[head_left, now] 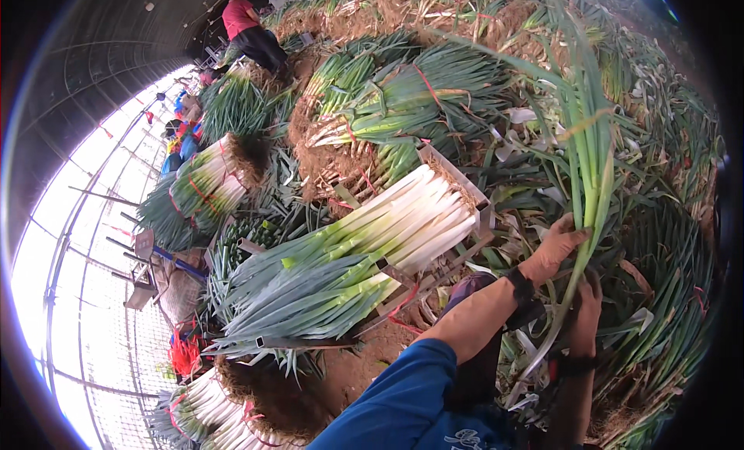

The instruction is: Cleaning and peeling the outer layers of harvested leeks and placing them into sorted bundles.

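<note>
A long green onion (593, 167) stands tilted before me on the right, its green leaves fanned upward and one yellowing leaf bent across them. My left hand (552, 251) is closed around its stalk. Just below, my right hand (587, 309) has its fingers curled at the lower stalk, partly hidden behind it. A thin pale length (539, 361) trails down from there past the right wrist; I cannot tell whether it is stem or loose leaf. To the left, a metal rack (473, 252) cradles a big pile of trimmed green onions (403, 225) with white stems and roots at the right end.
Tied bundles (209, 183) lie at the left, with more bundles (240, 407) at the lower left. Untrimmed onions (434, 94) with earthy roots are heaped beyond the rack. Red ties (184, 353) hang near the mesh wall. A person in a red top (240, 18) bends far off.
</note>
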The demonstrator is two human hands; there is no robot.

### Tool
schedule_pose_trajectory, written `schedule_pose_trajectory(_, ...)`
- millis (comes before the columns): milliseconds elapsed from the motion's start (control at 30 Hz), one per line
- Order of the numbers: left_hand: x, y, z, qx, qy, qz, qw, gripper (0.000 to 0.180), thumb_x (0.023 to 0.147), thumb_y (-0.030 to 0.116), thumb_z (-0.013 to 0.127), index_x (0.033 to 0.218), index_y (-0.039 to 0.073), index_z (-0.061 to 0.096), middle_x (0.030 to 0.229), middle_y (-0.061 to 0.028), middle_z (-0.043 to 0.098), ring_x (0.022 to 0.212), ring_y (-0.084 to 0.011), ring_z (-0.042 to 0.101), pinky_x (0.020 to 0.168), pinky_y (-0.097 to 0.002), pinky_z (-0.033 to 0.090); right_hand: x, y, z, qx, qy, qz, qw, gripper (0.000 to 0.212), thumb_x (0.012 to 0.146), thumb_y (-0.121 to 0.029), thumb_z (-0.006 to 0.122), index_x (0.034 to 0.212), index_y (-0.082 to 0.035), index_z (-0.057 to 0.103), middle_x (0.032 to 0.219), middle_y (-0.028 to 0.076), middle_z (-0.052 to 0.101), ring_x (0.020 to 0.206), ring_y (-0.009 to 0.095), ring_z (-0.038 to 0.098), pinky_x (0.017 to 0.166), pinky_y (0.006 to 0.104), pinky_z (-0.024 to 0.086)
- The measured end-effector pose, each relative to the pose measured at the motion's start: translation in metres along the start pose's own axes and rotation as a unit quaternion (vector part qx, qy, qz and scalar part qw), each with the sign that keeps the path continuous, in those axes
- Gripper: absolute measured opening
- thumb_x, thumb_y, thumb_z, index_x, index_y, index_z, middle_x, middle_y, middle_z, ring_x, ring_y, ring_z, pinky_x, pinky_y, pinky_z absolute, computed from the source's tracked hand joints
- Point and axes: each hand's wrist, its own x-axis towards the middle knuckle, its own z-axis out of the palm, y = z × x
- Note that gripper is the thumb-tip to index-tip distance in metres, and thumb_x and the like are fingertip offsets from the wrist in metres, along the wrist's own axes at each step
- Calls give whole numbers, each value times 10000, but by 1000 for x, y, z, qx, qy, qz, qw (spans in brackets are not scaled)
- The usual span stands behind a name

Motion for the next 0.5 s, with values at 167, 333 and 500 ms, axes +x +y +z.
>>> schedule_pose_trajectory(167, 0, -10, 13, 49, -14, 94, 994, 437, 903, 40, 719, 1306, 46, 553, 1189, -25, 618, 1064, -122, 569, 927, -301, 487, 22, 15, -20, 89, 46, 209, 973, 483, 957, -256, 625, 1330, 38, 536, 1227, 87, 590, 1069, 142, 564, 898, 276, 449)
schedule_pose_trajectory(333, -5, -10, 4, 211, -10, 115, 971, 514, 855, 15, 694, 1338, 30, 520, 1185, -45, 620, 1089, -145, 562, 956, -309, 473, 31, 10, -27, 83, -51, 245, 965, 378, 908, -277, 640, 1169, -4, 660, 993, 30, 664, 888, 124, 618, 754, 256, 470)
schedule_pose_trajectory(500, -7, 13, 19, 335, -35, 167, 927, 397, 867, 129, 675, 1234, -7, 608, 1091, -77, 682, 987, -187, 620, 895, -357, 521, 27, 36, -47, -10, -96, 51, 994, 245, 869, -172, 613, 1054, -19, 662, 961, 68, 647, 902, 208, 611, 778, 308, 489)
